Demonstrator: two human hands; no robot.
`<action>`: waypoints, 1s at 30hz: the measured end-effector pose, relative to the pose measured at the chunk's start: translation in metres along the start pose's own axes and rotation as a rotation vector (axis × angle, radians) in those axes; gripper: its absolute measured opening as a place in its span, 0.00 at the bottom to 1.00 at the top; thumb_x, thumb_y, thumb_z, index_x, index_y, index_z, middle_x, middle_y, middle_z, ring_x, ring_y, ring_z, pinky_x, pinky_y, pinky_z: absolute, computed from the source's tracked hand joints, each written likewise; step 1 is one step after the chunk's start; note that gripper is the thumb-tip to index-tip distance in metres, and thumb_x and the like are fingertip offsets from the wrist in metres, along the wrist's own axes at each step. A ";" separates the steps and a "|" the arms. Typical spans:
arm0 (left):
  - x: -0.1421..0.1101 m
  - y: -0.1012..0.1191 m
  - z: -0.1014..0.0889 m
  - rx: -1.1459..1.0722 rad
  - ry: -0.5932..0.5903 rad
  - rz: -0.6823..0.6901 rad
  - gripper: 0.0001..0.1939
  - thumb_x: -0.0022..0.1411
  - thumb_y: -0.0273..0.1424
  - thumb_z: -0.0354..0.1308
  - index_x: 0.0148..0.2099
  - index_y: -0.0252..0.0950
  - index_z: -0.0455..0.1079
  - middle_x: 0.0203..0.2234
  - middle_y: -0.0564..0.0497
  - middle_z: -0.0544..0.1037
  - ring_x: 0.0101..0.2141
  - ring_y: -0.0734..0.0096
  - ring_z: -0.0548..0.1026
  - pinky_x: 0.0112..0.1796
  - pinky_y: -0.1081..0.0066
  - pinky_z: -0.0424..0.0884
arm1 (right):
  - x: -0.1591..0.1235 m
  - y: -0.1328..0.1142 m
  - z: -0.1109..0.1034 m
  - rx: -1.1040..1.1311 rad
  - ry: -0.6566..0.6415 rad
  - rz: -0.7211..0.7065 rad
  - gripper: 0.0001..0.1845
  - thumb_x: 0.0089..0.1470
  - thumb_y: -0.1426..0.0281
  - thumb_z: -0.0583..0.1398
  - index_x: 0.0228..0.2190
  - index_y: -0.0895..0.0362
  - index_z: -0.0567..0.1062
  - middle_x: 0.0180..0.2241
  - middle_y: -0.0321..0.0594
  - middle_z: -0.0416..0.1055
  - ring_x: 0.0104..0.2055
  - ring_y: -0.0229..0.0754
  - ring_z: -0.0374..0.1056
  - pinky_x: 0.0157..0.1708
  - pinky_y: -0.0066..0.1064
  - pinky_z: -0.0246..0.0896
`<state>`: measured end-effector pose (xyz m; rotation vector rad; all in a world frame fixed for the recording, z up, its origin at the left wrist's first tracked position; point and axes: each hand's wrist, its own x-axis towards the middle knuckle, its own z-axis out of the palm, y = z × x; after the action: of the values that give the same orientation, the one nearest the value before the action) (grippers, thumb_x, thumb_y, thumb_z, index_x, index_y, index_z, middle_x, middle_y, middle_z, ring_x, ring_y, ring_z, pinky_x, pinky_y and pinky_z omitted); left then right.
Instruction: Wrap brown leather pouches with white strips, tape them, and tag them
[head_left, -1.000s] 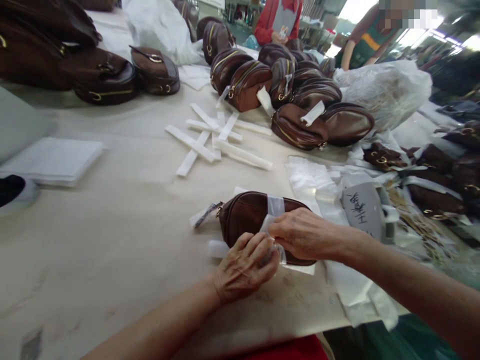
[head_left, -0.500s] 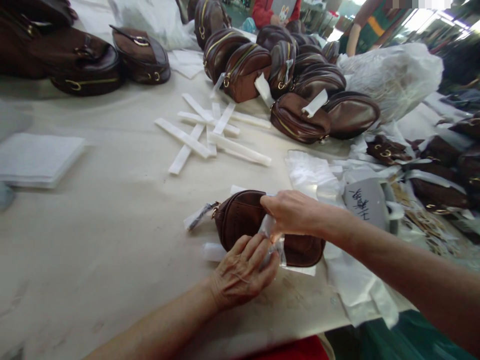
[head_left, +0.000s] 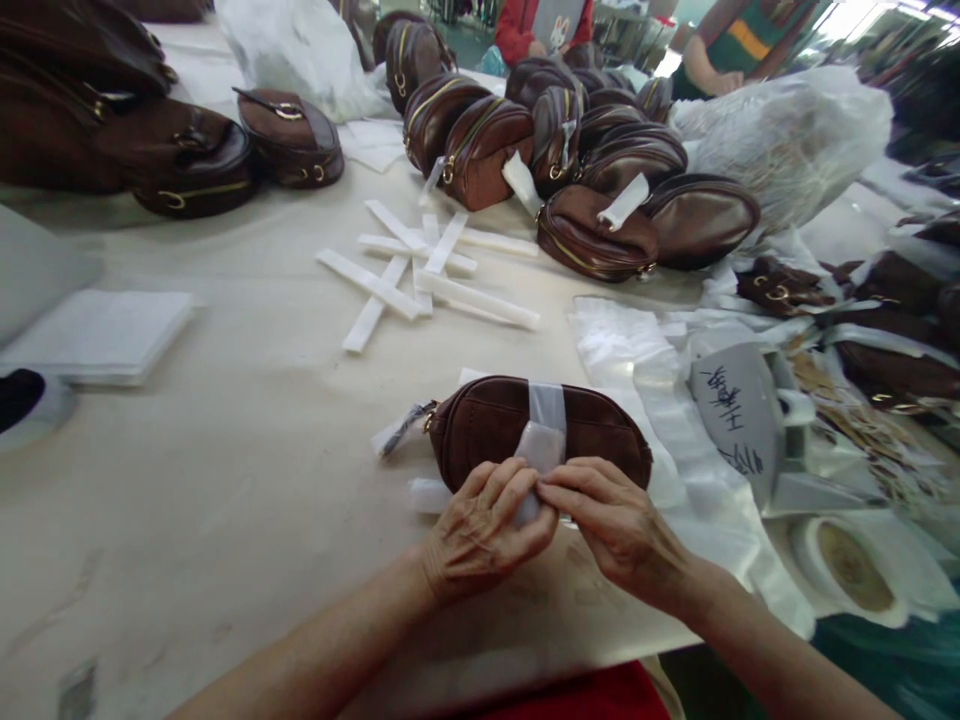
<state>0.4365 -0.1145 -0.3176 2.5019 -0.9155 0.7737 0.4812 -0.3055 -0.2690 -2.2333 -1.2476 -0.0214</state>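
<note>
bags [head_left: 480, 425] 10+ | grips [head_left: 480, 535] 2 | white strips [head_left: 480, 300] 7+ | co-workers [head_left: 541, 15] 2

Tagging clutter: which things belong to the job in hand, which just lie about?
In hand:
left hand, right hand
dark-brown oval leather-look bag
translucent plastic band across it

Apparently just lying about:
crisscrossed flat white strips
stacked white rectangular sheets

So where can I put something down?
Bare cream tabletop lies between the flat white sheet stack and the oval brown leathery bag, plus a narrower gap between bag and crossed white strips. Right of the bag it's crowded: clear plastic sheets, grey holder.
</note>
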 end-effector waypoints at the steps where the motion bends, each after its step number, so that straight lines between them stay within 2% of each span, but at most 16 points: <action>1: 0.000 0.000 -0.001 0.001 -0.004 0.007 0.15 0.57 0.23 0.56 0.48 0.37 0.67 0.46 0.42 0.68 0.50 0.57 0.67 0.48 0.60 0.65 | -0.002 0.002 0.001 0.021 0.007 0.006 0.20 0.53 0.84 0.51 0.46 0.60 0.71 0.42 0.46 0.71 0.45 0.44 0.63 0.46 0.38 0.64; 7: 0.001 -0.003 -0.002 0.014 -0.015 0.060 0.18 0.56 0.23 0.59 0.48 0.42 0.66 0.45 0.43 0.68 0.50 0.57 0.66 0.47 0.59 0.66 | -0.009 0.013 -0.003 0.095 -0.050 0.011 0.18 0.55 0.81 0.52 0.45 0.56 0.72 0.44 0.44 0.71 0.49 0.42 0.62 0.49 0.37 0.62; 13: 0.000 -0.005 -0.004 0.032 -0.017 0.093 0.18 0.56 0.23 0.58 0.48 0.44 0.66 0.47 0.44 0.66 0.51 0.56 0.65 0.46 0.59 0.66 | -0.020 0.012 -0.007 -0.019 -0.110 -0.080 0.25 0.53 0.81 0.52 0.53 0.56 0.67 0.52 0.45 0.68 0.53 0.46 0.59 0.52 0.45 0.57; 15: 0.000 -0.006 -0.007 0.030 -0.029 0.120 0.19 0.56 0.24 0.59 0.49 0.46 0.65 0.48 0.44 0.64 0.52 0.56 0.65 0.46 0.58 0.67 | -0.025 0.009 -0.010 0.000 -0.102 -0.074 0.24 0.53 0.80 0.52 0.51 0.55 0.69 0.53 0.45 0.66 0.54 0.47 0.59 0.53 0.47 0.55; 17: -0.001 -0.008 -0.010 0.016 -0.064 0.144 0.21 0.57 0.25 0.58 0.51 0.48 0.63 0.49 0.43 0.63 0.53 0.55 0.64 0.47 0.57 0.66 | -0.028 0.006 -0.012 0.083 -0.072 -0.033 0.20 0.53 0.79 0.52 0.45 0.53 0.73 0.52 0.45 0.66 0.54 0.46 0.60 0.53 0.43 0.57; 18: -0.001 -0.009 -0.012 0.005 -0.091 0.156 0.23 0.57 0.24 0.57 0.53 0.49 0.62 0.50 0.42 0.63 0.53 0.54 0.63 0.47 0.57 0.66 | -0.028 0.005 -0.012 0.142 -0.039 0.022 0.18 0.54 0.78 0.52 0.41 0.53 0.75 0.51 0.44 0.67 0.53 0.45 0.61 0.52 0.40 0.58; 20: -0.003 -0.010 -0.014 -0.020 -0.141 0.172 0.25 0.58 0.23 0.56 0.55 0.48 0.60 0.52 0.40 0.62 0.55 0.52 0.62 0.48 0.55 0.65 | -0.025 0.001 -0.011 0.264 0.085 0.236 0.14 0.55 0.76 0.51 0.37 0.54 0.75 0.46 0.45 0.69 0.49 0.42 0.66 0.46 0.34 0.63; 22: -0.004 -0.010 -0.015 -0.045 -0.160 0.177 0.24 0.58 0.22 0.55 0.55 0.44 0.59 0.53 0.38 0.62 0.55 0.50 0.61 0.49 0.53 0.64 | -0.016 -0.005 -0.007 0.346 0.203 0.528 0.11 0.55 0.72 0.53 0.39 0.56 0.72 0.39 0.44 0.72 0.40 0.40 0.70 0.39 0.31 0.66; 24: -0.004 -0.009 -0.017 -0.089 -0.146 0.174 0.20 0.59 0.26 0.54 0.54 0.38 0.60 0.53 0.35 0.63 0.56 0.49 0.60 0.49 0.52 0.64 | -0.004 -0.011 -0.002 0.348 0.227 0.752 0.15 0.53 0.67 0.56 0.42 0.58 0.68 0.33 0.42 0.74 0.32 0.40 0.70 0.32 0.31 0.66; 26: -0.002 -0.008 -0.019 -0.143 -0.138 0.150 0.20 0.61 0.31 0.53 0.55 0.32 0.58 0.51 0.33 0.65 0.56 0.50 0.60 0.50 0.52 0.64 | 0.007 -0.017 0.000 0.306 0.163 0.849 0.18 0.48 0.67 0.61 0.42 0.59 0.68 0.29 0.40 0.74 0.29 0.40 0.69 0.30 0.30 0.63; 28: 0.001 -0.007 -0.024 -0.195 -0.130 0.086 0.24 0.63 0.35 0.51 0.58 0.28 0.55 0.50 0.33 0.67 0.55 0.53 0.62 0.50 0.54 0.66 | 0.017 -0.020 0.001 0.279 0.113 0.880 0.18 0.44 0.70 0.64 0.39 0.59 0.69 0.28 0.38 0.74 0.29 0.39 0.69 0.31 0.29 0.60; 30: 0.004 -0.007 -0.029 -0.219 -0.090 0.008 0.23 0.65 0.33 0.48 0.58 0.28 0.54 0.50 0.34 0.67 0.54 0.58 0.65 0.50 0.60 0.68 | 0.023 -0.018 -0.001 0.316 0.076 0.902 0.14 0.41 0.72 0.66 0.33 0.58 0.70 0.26 0.36 0.73 0.28 0.38 0.68 0.29 0.27 0.57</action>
<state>0.4329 -0.0970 -0.2938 2.3575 -0.9851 0.5345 0.4801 -0.2810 -0.2535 -2.2754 -0.1074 0.3998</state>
